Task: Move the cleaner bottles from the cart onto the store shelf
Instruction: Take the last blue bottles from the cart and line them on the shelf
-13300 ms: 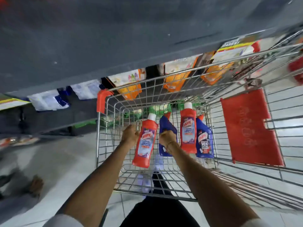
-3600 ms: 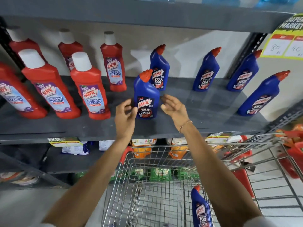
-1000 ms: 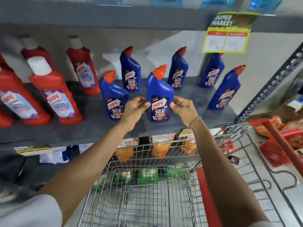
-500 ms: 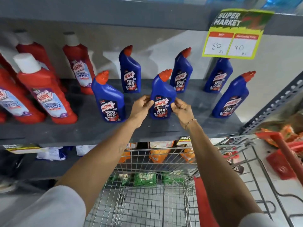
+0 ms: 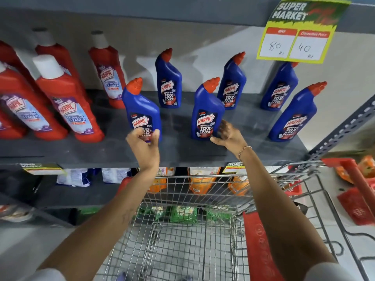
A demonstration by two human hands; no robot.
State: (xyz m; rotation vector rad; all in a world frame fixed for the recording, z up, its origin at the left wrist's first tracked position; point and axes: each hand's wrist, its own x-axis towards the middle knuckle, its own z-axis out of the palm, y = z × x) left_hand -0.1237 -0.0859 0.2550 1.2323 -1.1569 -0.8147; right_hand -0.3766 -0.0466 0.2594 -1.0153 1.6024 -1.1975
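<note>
Left hand (image 5: pixel 144 146) curls its grip around one blue Harpic bottle (image 5: pixel 142 112) on the shelf (image 5: pixel 178 153); right hand (image 5: pixel 229 135), grip released, touches another Harpic bottle (image 5: pixel 206 114).

Glossy plastic blue bottles (image 5: pixel 207 114) on a matt, seemingly painted-metal shelf (image 5: pixel 178 151); shiny wire cart (image 5: pixel 182 240).

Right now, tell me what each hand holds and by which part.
The left hand grips a blue bottle by its lower body, at the label. The right hand, fingers spread, only touches the next blue bottle's lower side.
</note>
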